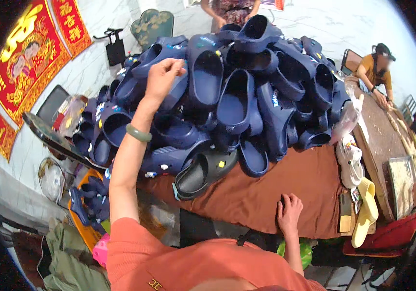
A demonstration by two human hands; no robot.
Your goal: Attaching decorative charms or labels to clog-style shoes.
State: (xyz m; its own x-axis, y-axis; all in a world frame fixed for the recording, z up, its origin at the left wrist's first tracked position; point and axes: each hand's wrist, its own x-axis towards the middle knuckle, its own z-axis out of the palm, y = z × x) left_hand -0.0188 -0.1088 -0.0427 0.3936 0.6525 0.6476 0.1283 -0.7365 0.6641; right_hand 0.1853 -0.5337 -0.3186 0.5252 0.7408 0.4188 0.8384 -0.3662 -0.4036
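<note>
My left hand [165,77] is raised at the left part of a big heap of navy clogs [206,77]. Its fingers are curled together in a pinch, and whatever they may hold is too small or hidden to make out. On the brown cloth [285,182] to the right lies my right hand [291,212], fingers loosely extended, with nothing in it. A black clog [203,174] with a yellow charm sits at the heap's near edge. Small coloured charms and white ones dot several of the navy clogs.
To the right are a white clog [349,162], a yellow clog [366,211] and a wooden table [380,126] where a person [375,72] works. Another person [232,12] stands behind the heap. An orange basket [79,213] of navy clogs is at the lower left.
</note>
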